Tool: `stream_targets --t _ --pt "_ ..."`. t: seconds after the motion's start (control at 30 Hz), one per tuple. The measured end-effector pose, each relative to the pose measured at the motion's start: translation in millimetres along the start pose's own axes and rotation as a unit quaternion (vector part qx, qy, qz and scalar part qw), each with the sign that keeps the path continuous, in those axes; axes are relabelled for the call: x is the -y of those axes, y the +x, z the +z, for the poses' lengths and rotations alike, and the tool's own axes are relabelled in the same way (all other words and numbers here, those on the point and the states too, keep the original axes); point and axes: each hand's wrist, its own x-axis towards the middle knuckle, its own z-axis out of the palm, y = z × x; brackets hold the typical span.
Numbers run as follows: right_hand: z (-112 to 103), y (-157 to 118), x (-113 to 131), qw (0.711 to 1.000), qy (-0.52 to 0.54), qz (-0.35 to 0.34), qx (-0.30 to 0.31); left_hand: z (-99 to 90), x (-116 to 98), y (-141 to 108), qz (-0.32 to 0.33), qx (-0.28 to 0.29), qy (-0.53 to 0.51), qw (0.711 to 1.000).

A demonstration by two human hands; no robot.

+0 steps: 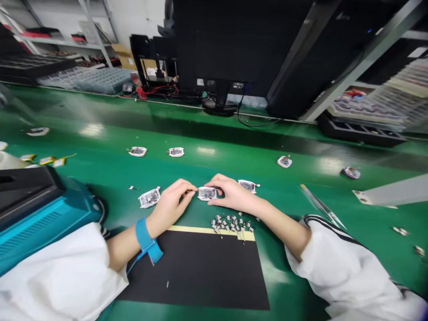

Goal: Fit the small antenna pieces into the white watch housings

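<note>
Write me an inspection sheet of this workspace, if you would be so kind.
Surface: glossy green worktop; black rectangular mat, yellow tape along its far edge.
Things: right hand grips a white-rimmed circuit assembly; small silver-and-black parts are scattered at the tape.
Clutter: metal tweezers at right; teal-and-black plastic machine at left.
Hands: left hand has fingertips pinched at the assembly's left edge; anything between them is too small to tell.
Cables: red wires behind; blue cord at the left wrist's blue fabric strap.
Surroundings: black monitor, grey metal shelves.

No readable text, brand, number or sign shows, and the small marking on the black panel (334, 58) is illegible.
</note>
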Motion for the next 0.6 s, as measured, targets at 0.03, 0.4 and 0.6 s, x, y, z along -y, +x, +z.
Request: stream_targets --t 0.03,0.4,0.6 --pt "4 1 4 1.000 0.008 -0.009 0.011 0.0 0 0 0.007 0.005 0.006 1.000" --pt "23 2 -1 0.995 0.045 -0.024 -0.091 1.8 0 -2 0.038 0.090 0.087 0.991" --pt "19 -11 5 0.991 -0.072 -0.073 -0.082 -0.9 -2 -2 0.056 0.093 0.102 0.989"
